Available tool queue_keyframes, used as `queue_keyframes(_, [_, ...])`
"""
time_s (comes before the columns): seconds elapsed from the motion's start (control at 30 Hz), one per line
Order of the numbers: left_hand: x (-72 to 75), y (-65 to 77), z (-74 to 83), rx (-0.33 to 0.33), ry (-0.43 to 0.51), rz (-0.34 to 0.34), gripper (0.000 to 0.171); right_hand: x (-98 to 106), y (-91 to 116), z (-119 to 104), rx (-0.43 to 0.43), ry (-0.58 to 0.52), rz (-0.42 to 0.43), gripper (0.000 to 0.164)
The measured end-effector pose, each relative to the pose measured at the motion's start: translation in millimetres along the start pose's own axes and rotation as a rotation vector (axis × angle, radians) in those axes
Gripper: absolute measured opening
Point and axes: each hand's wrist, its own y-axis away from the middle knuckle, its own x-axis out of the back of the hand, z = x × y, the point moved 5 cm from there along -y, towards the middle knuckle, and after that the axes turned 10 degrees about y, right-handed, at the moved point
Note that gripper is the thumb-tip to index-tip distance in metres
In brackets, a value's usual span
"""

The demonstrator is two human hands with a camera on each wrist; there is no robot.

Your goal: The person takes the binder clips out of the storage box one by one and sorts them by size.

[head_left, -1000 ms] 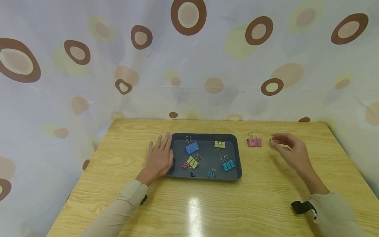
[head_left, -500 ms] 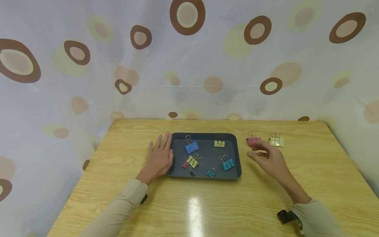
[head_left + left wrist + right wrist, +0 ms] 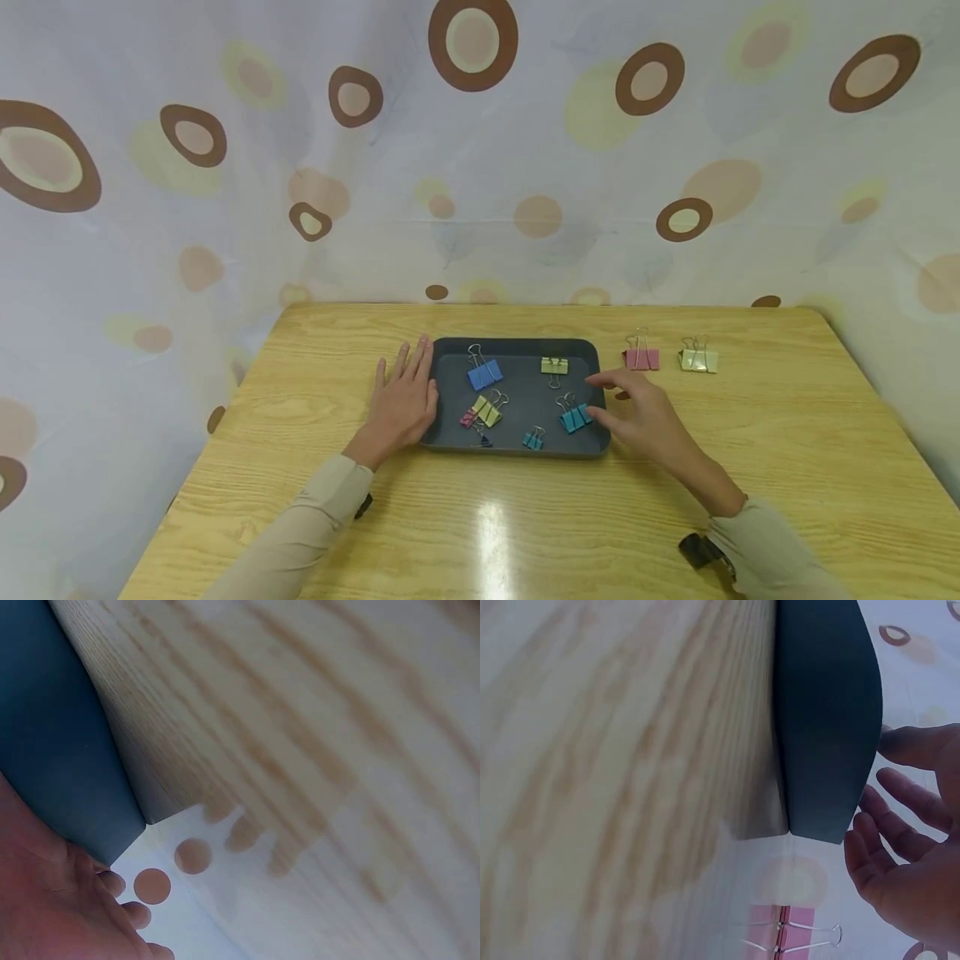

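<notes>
A dark grey tray (image 3: 525,396) lies on the table with several binder clips in it. My left hand (image 3: 400,407) rests flat along its left side, fingers extended. Over the right rim reaches my right hand (image 3: 648,421), thumb and forefinger apart, thumb tip right at a teal binder clip (image 3: 576,418). Also in the tray are a blue binder clip (image 3: 485,375), a yellow-green one (image 3: 555,366) at the back, a second yellow-green binder clip (image 3: 487,412) against a small red one (image 3: 468,418), a tiny dark blue one (image 3: 485,441) and a small teal one (image 3: 533,442).
To the right of the tray, a pink binder clip (image 3: 642,360) and a pale yellow binder clip (image 3: 699,361) stand side by side on the wooden table (image 3: 360,533). Behind the table hangs a patterned cloth (image 3: 480,167).
My right hand has let go of the pale yellow binder clip beside the pink one, then moved left to the tray's right side. My left hand stays where it was.
</notes>
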Motion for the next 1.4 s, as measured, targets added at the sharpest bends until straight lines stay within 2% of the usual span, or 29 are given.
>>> queue_keyframes(0.1, [-0.4, 0.3, -0.3, 0.003, -0.003, -0.003, 0.063, -3.9, -3.3, -3.6, 0.023, 0.034, -0.015, 0.038])
queue_keyframes(0.33, [0.3, -0.2, 0.2, -0.007, -0.007, 0.001, 0.062, -10.3, -5.7, -6.3, -0.002, 0.094, -0.091, 0.036])
queue_keyframes(0.6, [2.9, -0.7, 0.6, -0.002, -0.007, -0.005, 0.063, -11.9, -9.1, -10.3, 0.045, 0.144, -0.071, 0.033])
queue_keyframes(0.87, [0.1, -2.3, -1.7, 0.014, -0.009, -0.044, 0.064, -24.8, -11.5, -12.4, 0.052, 0.188, -0.242, 0.04])
queue_keyframes(1.0, [-1.3, -2.8, -2.0, 0.013, -0.023, -0.052, 0.064, -32.5, -11.5, -12.2, 0.06, 0.212, -0.296, 0.035])
queue_keyframes(1.2, [-0.8, -1.9, -1.2, 0.014, -0.028, -0.05, 0.063, -37.4, -11.5, -14.5, 0.068, 0.166, -0.337, 0.026])
queue_keyframes(1.4, [-1.0, -1.5, -2.0, 0.023, -0.02, -0.062, 0.063, -38.4, -12.7, -15.4, 0.067, 0.088, -0.314, 0.024])
